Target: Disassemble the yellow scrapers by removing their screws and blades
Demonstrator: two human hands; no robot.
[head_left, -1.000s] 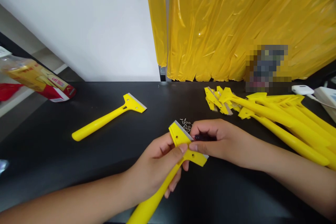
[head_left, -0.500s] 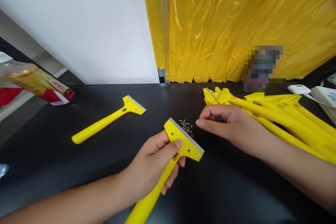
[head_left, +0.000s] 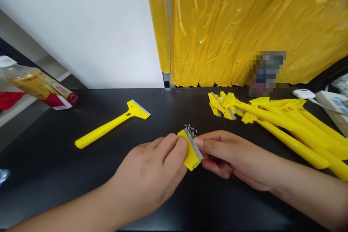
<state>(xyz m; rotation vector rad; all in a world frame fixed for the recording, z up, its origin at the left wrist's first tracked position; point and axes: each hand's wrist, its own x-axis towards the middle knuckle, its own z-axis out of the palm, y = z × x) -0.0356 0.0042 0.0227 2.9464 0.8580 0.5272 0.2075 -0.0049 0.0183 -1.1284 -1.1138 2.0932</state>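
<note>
My left hand (head_left: 154, 166) is closed around a yellow scraper (head_left: 191, 156) with a grey metal edge, its head tilted and its handle hidden. My right hand (head_left: 228, 152) is at the edge side of the scraper head, thumb and fingers drawn together. Whatever lies in those fingers is hidden; a dark bit shows under them. Just beyond the scraper head lie several small screws and nuts (head_left: 192, 129) on the black table. Another yellow scraper (head_left: 114, 125) lies to the left, its head pointing away from me.
Yellow scraper handles (head_left: 293, 130) and loose yellow head plates (head_left: 217, 105) are piled at the right. A drink bottle (head_left: 51, 90) lies tilted at the left edge. Yellow plastic sheeting (head_left: 231, 25) hangs behind, beside a white panel (head_left: 95, 25). A power strip (head_left: 331, 101) is far right.
My left hand has turned over with the scraper, so its back faces up and the handle is out of sight. My right hand has moved down and left to the scraper head.
</note>
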